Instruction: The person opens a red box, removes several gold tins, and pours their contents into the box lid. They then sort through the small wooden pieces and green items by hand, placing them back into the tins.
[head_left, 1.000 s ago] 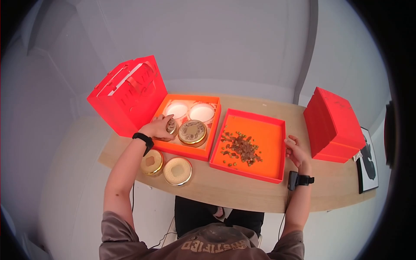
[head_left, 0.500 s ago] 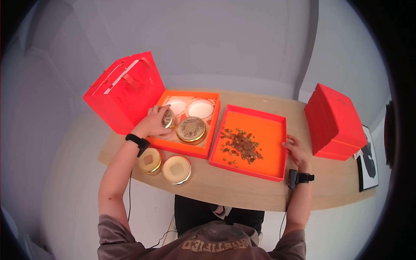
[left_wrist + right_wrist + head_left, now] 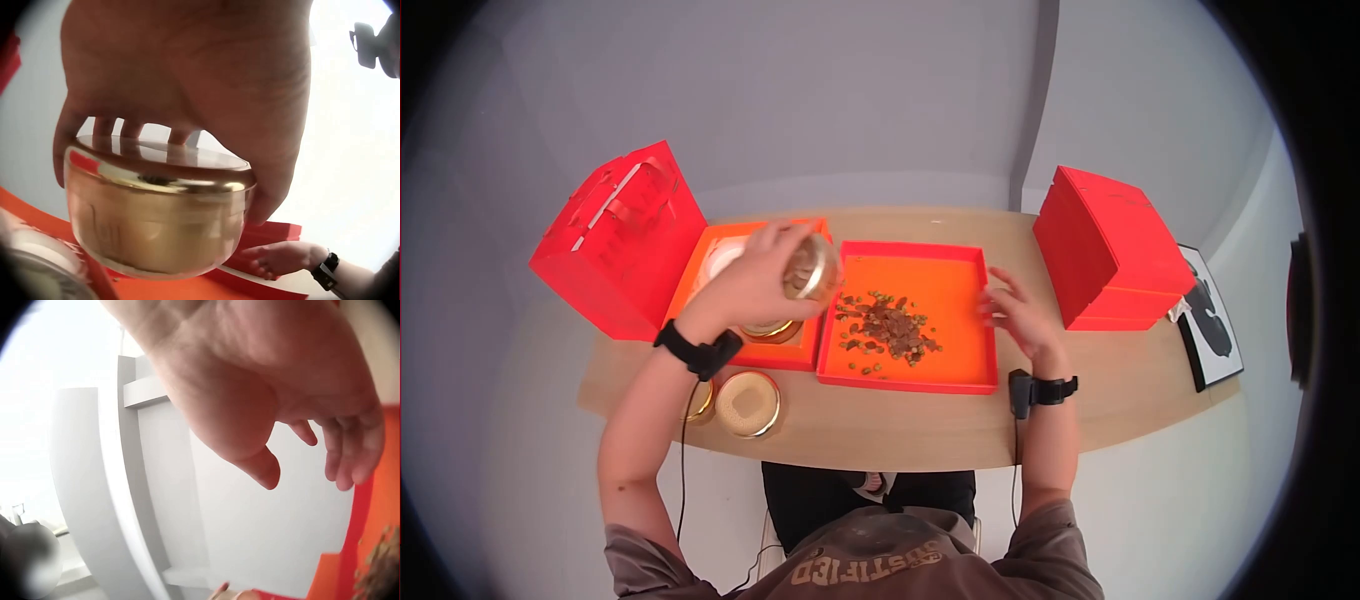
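My left hand (image 3: 745, 285) grips a clear round jar (image 3: 156, 225) with a gold-rimmed lid from above, fingers spread around the lid. The jar is lifted over the right side of an open orange-and-red gift box (image 3: 790, 362). Inside that box, another gold-rimmed jar (image 3: 770, 331) shows partly below my left hand. To the right lies a shallow red-edged orange tray (image 3: 945, 285) bearing a pile of brown pieces and green bits (image 3: 890, 328). By the tray's right edge hovers my right hand (image 3: 1022, 315), fingers relaxed and holding nothing.
Two gold-lidded jars stand on the table in front of the box; the nearer to the middle is this jar (image 3: 748, 405). A red gift bag (image 3: 615, 250) stands at left. Red stacked boxes (image 3: 1105, 245) and a framed picture (image 3: 1212, 315) are at right.
My left hand has lifted the jar out of the box's front-left place and carried it right. My right hand has come off the tray's right edge. The head view has shifted right.
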Available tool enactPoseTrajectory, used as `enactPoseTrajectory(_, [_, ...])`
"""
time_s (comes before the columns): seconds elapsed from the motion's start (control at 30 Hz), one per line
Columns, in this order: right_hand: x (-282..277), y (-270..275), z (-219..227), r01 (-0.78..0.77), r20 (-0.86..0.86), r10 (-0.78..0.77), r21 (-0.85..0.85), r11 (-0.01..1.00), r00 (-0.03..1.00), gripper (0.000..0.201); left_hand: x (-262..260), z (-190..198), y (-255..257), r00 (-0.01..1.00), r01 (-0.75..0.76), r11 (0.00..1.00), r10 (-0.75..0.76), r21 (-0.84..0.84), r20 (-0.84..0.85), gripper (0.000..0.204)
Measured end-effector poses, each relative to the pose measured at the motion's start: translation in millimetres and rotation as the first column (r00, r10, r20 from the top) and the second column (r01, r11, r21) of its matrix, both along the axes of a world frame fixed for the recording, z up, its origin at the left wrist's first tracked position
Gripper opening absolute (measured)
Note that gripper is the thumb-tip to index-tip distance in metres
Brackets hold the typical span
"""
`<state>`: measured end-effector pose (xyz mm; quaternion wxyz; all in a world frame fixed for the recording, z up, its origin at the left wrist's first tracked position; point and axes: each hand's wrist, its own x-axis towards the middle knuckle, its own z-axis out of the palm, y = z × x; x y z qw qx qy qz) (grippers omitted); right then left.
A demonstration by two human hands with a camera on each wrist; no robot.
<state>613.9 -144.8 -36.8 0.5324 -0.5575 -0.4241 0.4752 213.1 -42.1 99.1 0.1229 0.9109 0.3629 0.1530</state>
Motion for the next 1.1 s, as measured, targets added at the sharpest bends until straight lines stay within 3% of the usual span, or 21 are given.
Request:
enactPoseTrajectory(0.03, [-14,-2,6,0.008,0.003,-0.008,0.000,1.000,1.000,0.062,18,-2,-4,1.000,0.008,1.000,-0.008,0.000,0.003,0.103])
enactPoseTrajectory(0.1, [-43,-2,16,-0.233,-0.300,0.221,-0.005,0.972,0.928,0.062,50,-5,-9,0.988,0.146,0.982,-0.150,-0.119,-0.025,0.107])
enactPoseTrajectory(0.17, [-63,4,15,-0.345,-0.500,0.287,-0.025,0.938,0.817,0.061,80,-19,-11,0.982,0.175,0.979,-0.181,-0.106,-0.050,0.109])
enactPoseTrajectory(0.2, [-69,6,15,-0.337,-0.497,0.282,-0.022,0.941,0.820,0.061,93,-25,-13,0.977,0.192,0.976,-0.200,-0.098,-0.079,0.111])
enactPoseTrajectory(0.27, [-77,9,13,-0.459,-0.618,0.394,0.060,0.886,0.680,0.063,116,-31,-17,0.971,0.194,0.973,-0.208,-0.123,-0.116,0.112])
enactPoseTrajectory(0.37, [-84,11,9,-0.423,-0.638,0.402,0.129,0.897,0.657,0.067,136,-41,-17,0.963,0.184,0.968,-0.213,-0.170,-0.168,0.113])
enactPoseTrajectory(0.5, [-82,10,1,-0.466,-0.751,0.422,0.172,0.868,0.508,0.068,148,-53,-17,0.970,0.159,0.962,-0.193,-0.221,-0.146,0.114])
enactPoseTrajectory(0.73, [-87,8,-10,-0.406,-0.779,0.376,0.172,0.898,0.502,0.069,150,-61,-16,0.981,0.163,0.951,-0.184,-0.263,-0.057,0.111])
enactPoseTrajectory(1.1, [-89,4,-6,-0.324,-0.806,0.314,0.162,0.932,0.502,0.061,153,-69,-25,0.986,0.165,0.984,-0.165,-0.061,0.017,0.096])
